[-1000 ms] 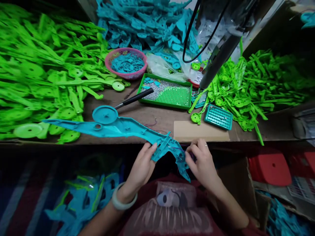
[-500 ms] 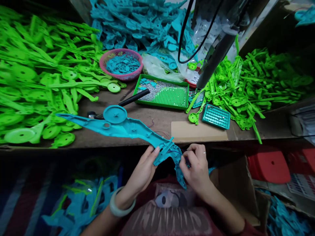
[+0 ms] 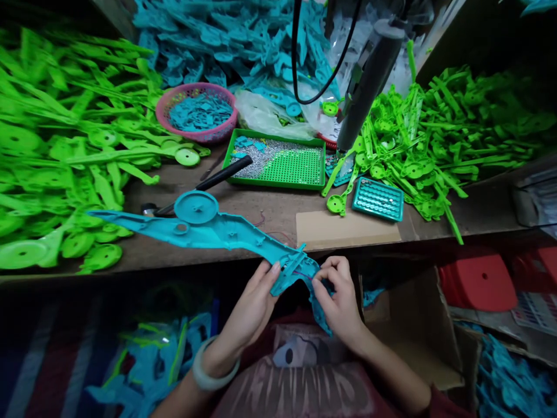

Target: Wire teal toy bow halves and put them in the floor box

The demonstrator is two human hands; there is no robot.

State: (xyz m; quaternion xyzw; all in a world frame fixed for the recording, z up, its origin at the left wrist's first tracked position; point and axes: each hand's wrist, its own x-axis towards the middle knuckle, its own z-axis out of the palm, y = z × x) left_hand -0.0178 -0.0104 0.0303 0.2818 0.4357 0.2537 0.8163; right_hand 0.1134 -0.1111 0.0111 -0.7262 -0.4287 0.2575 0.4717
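Note:
A long blue plastic toy-gun half shell [image 3: 237, 229] lies open side up, its round disc and narrow end over the bench and its curved grip end near my body. My left hand [image 3: 256, 296] is closed around its middle, thumb on the rim, palm below. At the grip end, my right hand [image 3: 339, 296] is pinched, fingertips at the inner edge of the shell. A thin dark reddish wire [image 3: 303, 274] runs inside the shell toward those fingertips. Whatever the tips pinch is mostly hidden.
A hammer [image 3: 224, 173] lies behind the shell. Beyond are a green tray [image 3: 278, 184] of screws, a pink basket [image 3: 195, 134] of blue pieces and a teal tray [image 3: 378, 200]. An electric screwdriver [image 3: 369, 81] hangs above. Green parts [image 3: 56, 145] pile up left and right.
My right fingertips have moved slightly left, closer into the shell's grip end, and more of the wire shows. The view has shifted a little; my left hand keeps its hold.

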